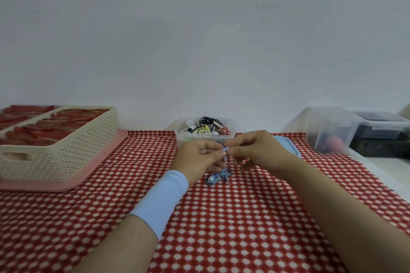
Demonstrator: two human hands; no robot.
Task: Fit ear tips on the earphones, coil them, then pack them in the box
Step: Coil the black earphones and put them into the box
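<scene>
Red checked tablecloth [221,217] underneath. Cream basket [66,146] well left of the grip, tub of earphones [204,134] just behind. Left hand [197,157] and right hand [255,150] pinch one earbud [224,150]; blue cable [218,176] trails below. Ear tip too small to see and could slip if the pinch loosens. Open cloth on the near side.

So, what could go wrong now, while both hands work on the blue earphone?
1. The blue earbud, pinched between the left hand and the right hand, could slip and get lost on the busy red-and-white tablecloth.
2. Its cable lies bunched below; a pull may tangle it.
</scene>
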